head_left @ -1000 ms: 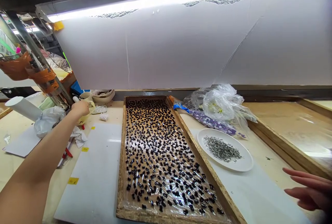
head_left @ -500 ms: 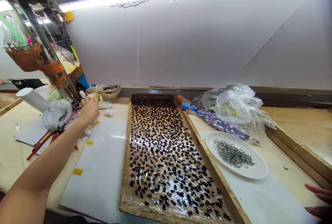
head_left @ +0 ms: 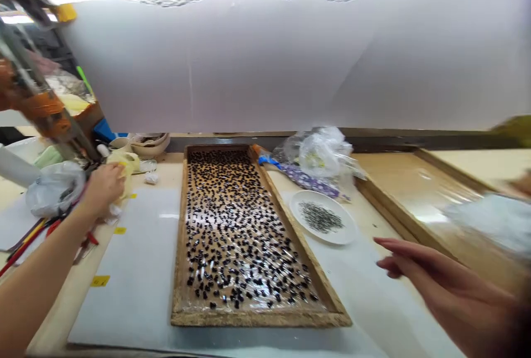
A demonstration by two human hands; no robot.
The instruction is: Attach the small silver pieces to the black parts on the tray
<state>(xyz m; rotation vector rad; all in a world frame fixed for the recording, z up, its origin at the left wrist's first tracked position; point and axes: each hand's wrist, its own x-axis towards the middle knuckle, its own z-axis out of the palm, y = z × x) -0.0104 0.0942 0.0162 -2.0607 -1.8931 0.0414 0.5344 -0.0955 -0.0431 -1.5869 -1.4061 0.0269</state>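
My left hand [head_left: 105,186] is at the left, its fingers closed on a pale yellow crumpled piece [head_left: 128,164], perhaps thin cloth or a glove. My right hand [head_left: 443,289] is over the front right of the white sheet, fingers stretched out, with nothing seen in it. Between the hands lies a long wooden tray [head_left: 261,319] lined with clear film. Many small glossy black pieces [head_left: 249,236] are scattered across it. Just right of the tray, a white oval plate [head_left: 350,231] bears a heap of thin dark metallic bits [head_left: 321,217].
Clear plastic bags [head_left: 319,150] and a purple patterned packet [head_left: 309,179] lie behind the plate. A second wooden tray [head_left: 385,208] is at the right, near a blurred whitish plastic sheet [head_left: 493,219]. Another person's blurred hand [head_left: 521,183] shows there. Red-handled tools [head_left: 25,244] lie at the left.
The view has swung to the right. My right hand has come further into view, and the yellow piece now shows pulled up at my left hand. Whitish plastic and another person's hand appear at the right.
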